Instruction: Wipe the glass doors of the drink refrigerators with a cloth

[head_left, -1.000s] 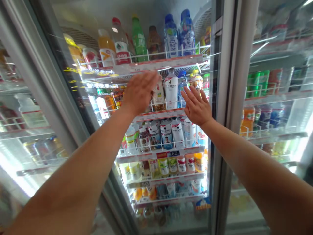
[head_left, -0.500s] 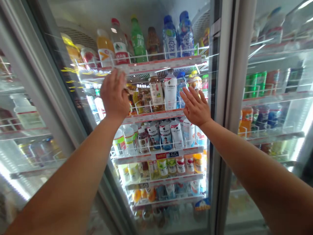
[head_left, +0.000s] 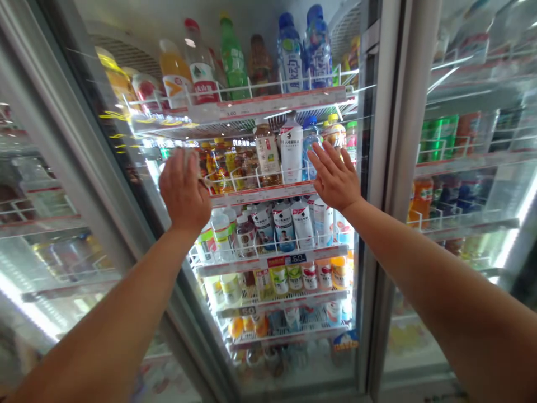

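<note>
My left hand (head_left: pixel 184 190) is pressed against the glass door (head_left: pixel 268 375) of a drinks fridge, at the left of its middle. Under its fingers is a crumpled pale cloth (head_left: pixel 205 182), mostly hidden, with only a corner and a strip between the fingers showing. My right hand (head_left: pixel 336 174) is spread flat at the right side of the same glass, fingers apart and holding nothing. Between the two hands, behind the glass, stand a white bottle (head_left: pixel 291 148) and a brown tea bottle (head_left: pixel 267 151).
Shelves of bottles fill the fridge, among them a green bottle (head_left: pixel 234 56) and blue bottles (head_left: pixel 290 53) on top. A grey metal door frame (head_left: pixel 388 168) runs down the right. Neighbouring fridge doors with more drinks stand on both sides. Reflections streak the glass.
My left hand has slid down and to the left over the glass with the cloth. My right hand stays nearly in place, and the view has shifted slightly.
</note>
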### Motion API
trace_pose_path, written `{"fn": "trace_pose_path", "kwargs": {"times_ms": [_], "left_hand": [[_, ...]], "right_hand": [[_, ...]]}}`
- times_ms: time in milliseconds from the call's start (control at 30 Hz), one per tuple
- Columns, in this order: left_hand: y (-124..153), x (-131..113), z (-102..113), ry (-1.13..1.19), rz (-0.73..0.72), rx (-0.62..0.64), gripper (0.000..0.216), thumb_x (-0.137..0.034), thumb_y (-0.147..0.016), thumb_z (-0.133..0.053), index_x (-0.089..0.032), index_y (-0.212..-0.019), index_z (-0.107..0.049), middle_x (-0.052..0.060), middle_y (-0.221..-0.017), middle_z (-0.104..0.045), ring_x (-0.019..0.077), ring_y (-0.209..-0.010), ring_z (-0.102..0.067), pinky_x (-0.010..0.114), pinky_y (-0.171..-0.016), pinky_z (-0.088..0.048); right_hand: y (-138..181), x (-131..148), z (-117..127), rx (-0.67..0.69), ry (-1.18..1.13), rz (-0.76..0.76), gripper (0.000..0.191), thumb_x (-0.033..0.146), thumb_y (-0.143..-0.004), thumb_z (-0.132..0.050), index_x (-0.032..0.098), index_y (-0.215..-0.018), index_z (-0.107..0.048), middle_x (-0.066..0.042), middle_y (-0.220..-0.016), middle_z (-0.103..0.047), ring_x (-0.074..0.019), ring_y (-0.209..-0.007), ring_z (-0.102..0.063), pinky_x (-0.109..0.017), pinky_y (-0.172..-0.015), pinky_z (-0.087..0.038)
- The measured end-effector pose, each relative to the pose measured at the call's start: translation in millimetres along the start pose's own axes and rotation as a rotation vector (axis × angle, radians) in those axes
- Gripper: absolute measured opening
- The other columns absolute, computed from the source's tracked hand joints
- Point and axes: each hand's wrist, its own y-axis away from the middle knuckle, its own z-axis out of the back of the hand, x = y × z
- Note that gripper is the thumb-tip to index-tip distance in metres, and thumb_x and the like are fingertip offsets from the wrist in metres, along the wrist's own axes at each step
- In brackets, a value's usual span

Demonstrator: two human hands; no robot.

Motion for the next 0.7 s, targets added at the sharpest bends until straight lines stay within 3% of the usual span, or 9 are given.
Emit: {"fn": "trace_pose_path", "kwargs": {"times_ms": [100,167,333,400,500,533,700], "left_hand": [[18,-3,-1,0.051,-0.326,0.235,0.058,-0.023,-0.095,-0.041,-0.034,-0.152,-0.041,-0.001,-0.157,-0.043,0.0266,-0.148,-0.036,0.056,-0.121,-0.036],[25,5,2,0.060,-0.394,0.294,0.055,-0.026,-0.095,-0.041,-0.037,-0.149,-0.044,-0.004,-0.155,-0.046,0.0245,-0.146,-0.039,0.052,-0.122,-0.037],[38,24,8,-0.057,-0.047,0.040,0.061,-0.024,-0.098,-0.037,-0.013,-0.157,-0.027,0.016,-0.165,-0.022,0.0338,-0.152,-0.022,0.062,-0.119,-0.029],[50,22,9,-0.049,-0.097,0.085,0.063,-0.024,-0.098,-0.038,-0.019,-0.159,-0.024,0.013,-0.165,-0.023,0.0341,-0.153,-0.021,0.064,-0.118,-0.030],[64,23,11,0.002,-0.256,0.219,0.068,-0.026,-0.096,-0.046,-0.044,-0.157,-0.024,-0.005,-0.160,-0.036,0.0283,-0.148,-0.036,0.058,-0.118,-0.040],[65,25,13,0.008,-0.266,0.237,0.070,-0.024,-0.095,-0.046,-0.047,-0.157,-0.022,-0.008,-0.160,-0.035,0.0276,-0.147,-0.038,0.057,-0.118,-0.040],[53,30,16,-0.041,-0.039,0.044,0.071,-0.019,-0.097,-0.040,-0.032,-0.162,-0.014,0.004,-0.168,-0.017,0.0366,-0.151,-0.025,0.067,-0.120,-0.030]], "right_hand": [[0,-1,-1,-0.005,0.010,0.012,0.067,0.020,-0.096,-0.040,0.028,-0.161,-0.022,-0.001,-0.164,-0.035,-0.0238,-0.154,-0.026,-0.052,-0.127,-0.020],[1,0,-1,-0.016,0.022,0.018,0.067,0.021,-0.096,-0.040,0.027,-0.161,-0.024,-0.001,-0.164,-0.035,-0.0235,-0.154,-0.026,-0.051,-0.127,-0.021],[0,0,0,-0.001,0.003,-0.008,0.067,0.019,-0.096,-0.039,0.029,-0.160,-0.025,0.000,-0.163,-0.036,-0.0239,-0.154,-0.028,-0.053,-0.127,-0.020],[0,0,0,0.012,-0.014,-0.013,0.068,0.020,-0.096,-0.039,0.030,-0.161,-0.023,0.000,-0.164,-0.035,-0.0244,-0.154,-0.027,-0.054,-0.127,-0.019],[0,-1,-1,0.025,-0.030,-0.012,0.069,0.021,-0.096,-0.040,0.031,-0.161,-0.018,0.001,-0.165,-0.033,-0.0245,-0.155,-0.024,-0.054,-0.128,-0.018],[0,-1,-1,0.026,-0.032,-0.012,0.070,0.021,-0.096,-0.040,0.031,-0.162,-0.018,0.001,-0.165,-0.032,-0.0246,-0.155,-0.024,-0.054,-0.128,-0.018],[-1,0,0,0.026,-0.020,-0.012,0.070,0.020,-0.096,-0.039,0.031,-0.161,-0.019,0.001,-0.164,-0.034,-0.0248,-0.155,-0.026,-0.054,-0.127,-0.019]]}}
